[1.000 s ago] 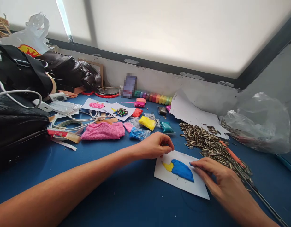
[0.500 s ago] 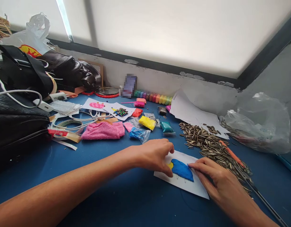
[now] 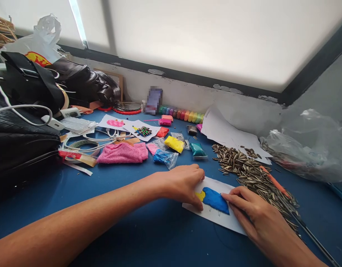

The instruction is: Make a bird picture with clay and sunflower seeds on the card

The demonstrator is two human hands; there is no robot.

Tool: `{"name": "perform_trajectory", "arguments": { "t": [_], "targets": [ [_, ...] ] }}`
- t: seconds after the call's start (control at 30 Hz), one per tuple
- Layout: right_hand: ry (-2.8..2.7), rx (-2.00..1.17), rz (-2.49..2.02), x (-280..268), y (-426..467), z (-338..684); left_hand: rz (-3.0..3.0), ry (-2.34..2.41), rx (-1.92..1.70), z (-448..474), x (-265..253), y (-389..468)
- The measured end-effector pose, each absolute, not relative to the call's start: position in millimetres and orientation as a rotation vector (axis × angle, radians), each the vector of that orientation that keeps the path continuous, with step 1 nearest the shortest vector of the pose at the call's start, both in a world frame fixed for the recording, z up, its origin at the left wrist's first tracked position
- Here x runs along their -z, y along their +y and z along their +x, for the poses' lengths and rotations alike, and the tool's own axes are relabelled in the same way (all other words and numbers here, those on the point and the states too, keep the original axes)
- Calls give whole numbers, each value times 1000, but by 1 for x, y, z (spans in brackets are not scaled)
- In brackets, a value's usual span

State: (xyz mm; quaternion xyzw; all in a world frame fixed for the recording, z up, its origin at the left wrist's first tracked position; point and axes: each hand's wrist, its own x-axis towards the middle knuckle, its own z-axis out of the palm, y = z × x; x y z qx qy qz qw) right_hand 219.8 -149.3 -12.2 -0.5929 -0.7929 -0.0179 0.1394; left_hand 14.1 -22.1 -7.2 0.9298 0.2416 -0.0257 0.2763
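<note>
1. Smooth, rounded blue clay (image 3: 215, 200) adjoins yellow clay (image 3: 200, 195) on white paper (image 3: 226, 221) upon the table (image 3: 132, 237).
2. The left hand (image 3: 184, 185) arches over the paper's left side, thumb and fingers parted.
3. The right hand (image 3: 250, 209) bends by the blue clay; its grip is unclear.

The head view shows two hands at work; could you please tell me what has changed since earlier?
The left hand has opened, its thumb shifting nearer the viewer and hiding part of the yellow shape. The right hand stays by the blue shape; paper and seeds lie as before.
</note>
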Motion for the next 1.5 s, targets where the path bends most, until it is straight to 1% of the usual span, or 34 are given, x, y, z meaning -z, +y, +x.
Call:
{"name": "perform_trajectory", "arguments": {
  "t": [0.2, 0.5, 0.8, 1.0, 1.5],
  "targets": [
    [-2299, 167, -1635, 16, -149, 223, 2516, 640, 61, 14, 8, -22],
    [-2386, 176, -1624, 14, -149, 223, 2531, 624, 44, 13, 14, -20],
    [-2382, 323, -1536, 13, -150, 222, 2519, 622, 55, 13, 14, -19],
    [-2379, 281, -1537, 10, -150, 221, 2518, 633, 82, 13, 10, -21],
    [-2279, 88, -1658, 17, -150, 221, 2516, 597, 31, 13, 19, -17]
  ]
}}
